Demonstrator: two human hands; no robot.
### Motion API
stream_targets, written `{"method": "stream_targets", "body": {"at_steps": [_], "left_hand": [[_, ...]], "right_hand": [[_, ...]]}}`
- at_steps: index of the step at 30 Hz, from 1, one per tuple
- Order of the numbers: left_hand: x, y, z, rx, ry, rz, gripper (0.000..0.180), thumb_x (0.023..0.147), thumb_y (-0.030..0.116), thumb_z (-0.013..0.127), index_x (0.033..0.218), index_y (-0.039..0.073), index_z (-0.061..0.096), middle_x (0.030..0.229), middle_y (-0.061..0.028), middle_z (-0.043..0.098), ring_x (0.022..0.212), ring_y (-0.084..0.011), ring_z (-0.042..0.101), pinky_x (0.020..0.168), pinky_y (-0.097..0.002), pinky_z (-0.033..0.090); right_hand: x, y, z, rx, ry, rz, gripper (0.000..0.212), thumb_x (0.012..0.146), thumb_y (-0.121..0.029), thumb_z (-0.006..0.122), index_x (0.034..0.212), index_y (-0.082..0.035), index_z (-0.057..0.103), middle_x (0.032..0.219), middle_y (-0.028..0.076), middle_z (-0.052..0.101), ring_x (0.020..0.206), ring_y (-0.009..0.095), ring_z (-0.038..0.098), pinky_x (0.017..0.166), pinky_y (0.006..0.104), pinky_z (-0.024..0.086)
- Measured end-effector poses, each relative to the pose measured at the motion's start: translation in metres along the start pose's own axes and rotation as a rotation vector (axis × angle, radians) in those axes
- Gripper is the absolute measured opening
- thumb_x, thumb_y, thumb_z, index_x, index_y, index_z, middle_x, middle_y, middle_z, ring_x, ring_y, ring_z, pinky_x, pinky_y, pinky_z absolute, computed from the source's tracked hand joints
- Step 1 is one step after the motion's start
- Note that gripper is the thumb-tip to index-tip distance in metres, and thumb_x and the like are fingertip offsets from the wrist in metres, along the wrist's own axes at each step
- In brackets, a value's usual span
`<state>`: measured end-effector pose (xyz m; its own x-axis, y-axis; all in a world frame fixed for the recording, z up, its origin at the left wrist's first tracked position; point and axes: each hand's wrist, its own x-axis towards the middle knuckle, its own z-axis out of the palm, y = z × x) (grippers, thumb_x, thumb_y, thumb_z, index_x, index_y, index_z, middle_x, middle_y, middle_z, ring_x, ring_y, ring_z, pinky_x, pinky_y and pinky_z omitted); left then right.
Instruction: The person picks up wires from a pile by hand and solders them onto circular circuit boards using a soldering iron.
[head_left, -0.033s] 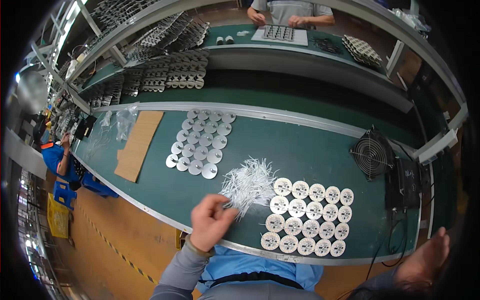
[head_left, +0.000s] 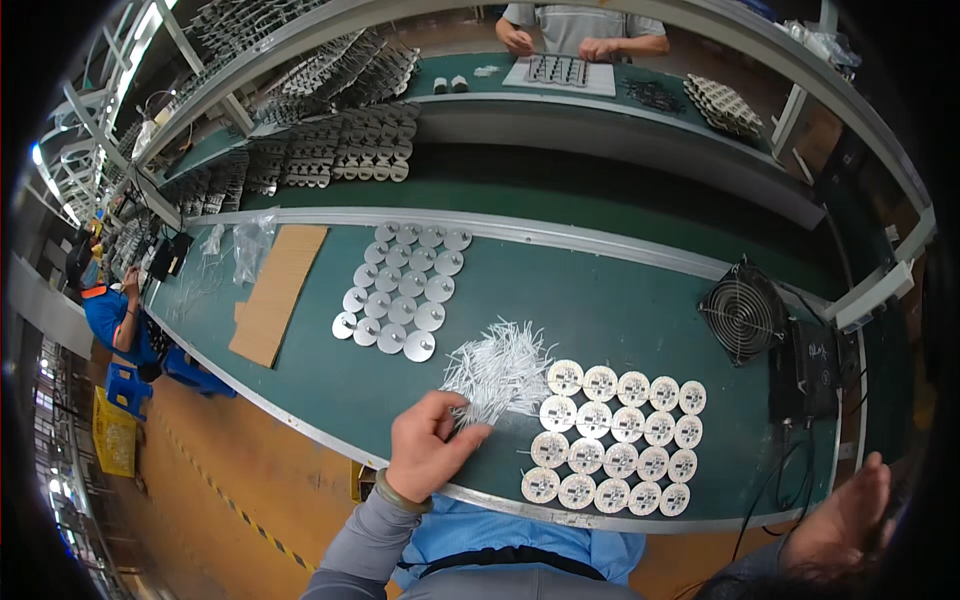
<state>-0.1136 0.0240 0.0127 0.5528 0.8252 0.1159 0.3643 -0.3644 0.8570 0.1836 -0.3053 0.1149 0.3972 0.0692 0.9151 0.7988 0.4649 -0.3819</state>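
My left hand [head_left: 430, 447] is at the near edge of a loose pile of thin white wire pieces [head_left: 497, 370]. Its thumb and curled fingers are apart, and I see nothing held between them. Beside the pile, to the right, round white circuit boards [head_left: 621, 459] with small dark parts lie in rows. Off the table's near right corner, my right hand [head_left: 838, 520] has its fingers stretched out and holds nothing visible. Beyond the pile to the left, silver metal discs [head_left: 403, 308], each with a small dark piece on top, lie in a block.
A cardboard sheet [head_left: 280, 295] and a clear plastic bag [head_left: 252, 247] lie on the left. A black fan [head_left: 742, 312] stands at the right with cables nearby. A co-worker's hands [head_left: 598, 48] are over parts across the bench. Another person [head_left: 118, 318] sits far left.
My left hand has shifted slightly right, toward the wire pile, and its thumb has spread from the fingers. My right hand has moved slightly left.
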Motion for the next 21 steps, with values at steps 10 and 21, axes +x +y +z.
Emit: {"method": "stream_targets", "body": {"at_steps": [10,21], "left_hand": [[0.017,-0.006,0.020,0.361,0.036,0.229,0.018,0.082,0.006,0.074,0.099,0.007,0.071,0.082,-0.0130,0.063,0.070,-0.0332,0.063,0.063,-0.0423,0.050],[0.023,-0.012,0.020,0.376,0.075,0.301,0.011,0.085,0.008,0.070,0.095,0.011,0.067,0.087,-0.0116,0.065,0.074,-0.0355,0.066,0.063,-0.0460,0.052]], "right_hand": [[-0.042,0.017,0.007,-0.094,-0.113,0.314,0.045,0.106,-0.024,0.050,0.145,-0.002,0.042,0.132,0.020,0.064,0.132,0.035,0.053,0.121,0.0497,0.031],[-0.057,0.013,0.064,-0.154,-0.154,0.558,0.035,0.100,-0.027,0.066,0.124,-0.006,0.051,0.107,0.019,0.071,0.113,0.032,0.061,0.106,0.0498,0.044]]}}
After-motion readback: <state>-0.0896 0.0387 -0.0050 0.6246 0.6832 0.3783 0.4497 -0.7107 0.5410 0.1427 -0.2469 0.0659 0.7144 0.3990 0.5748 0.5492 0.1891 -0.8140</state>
